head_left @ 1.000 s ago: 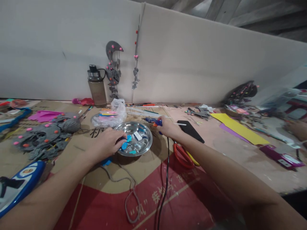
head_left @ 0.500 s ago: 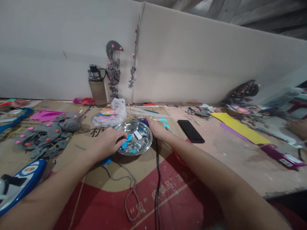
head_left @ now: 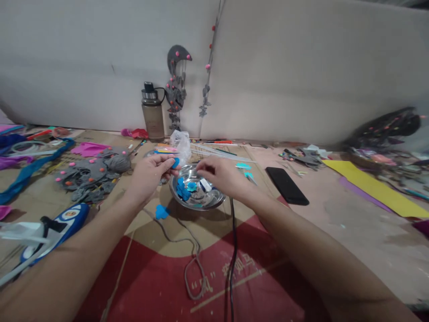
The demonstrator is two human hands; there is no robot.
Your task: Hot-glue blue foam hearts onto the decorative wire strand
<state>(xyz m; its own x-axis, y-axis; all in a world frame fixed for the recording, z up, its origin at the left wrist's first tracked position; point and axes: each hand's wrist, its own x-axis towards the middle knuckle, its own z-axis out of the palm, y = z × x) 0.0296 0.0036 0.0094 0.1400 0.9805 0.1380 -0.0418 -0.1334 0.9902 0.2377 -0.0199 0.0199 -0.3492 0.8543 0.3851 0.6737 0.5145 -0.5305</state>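
Note:
My left hand (head_left: 152, 173) pinches a small blue felt piece (head_left: 175, 163) between thumb and fingertips, just past the left rim of a shiny metal bowl (head_left: 201, 206). Over the bowl's right side hovers my right hand (head_left: 223, 175), its fingers curled together; whatever they hold, if anything, is hidden. Inside the bowl lie several blue cut-out pieces (head_left: 182, 190), a lighter blue flower shape (head_left: 191, 186) and a small white block (head_left: 205, 185). A blue flower-shaped cut-out (head_left: 162, 211) rests on the cardboard left of the bowl.
A black phone (head_left: 287, 185) lies to the right, near a yellow sheet (head_left: 375, 185). Grey felt pieces with pink and orange dots (head_left: 90, 174) are on the left. A bottle (head_left: 153, 117) stands by the wall. A black cord (head_left: 233, 250) and grey string (head_left: 185, 273) cross the cardboard.
My left hand has risen out of the bowl with a blue piece. My right hand has come from behind the rim to above the bowl. More blue pieces now show in it.

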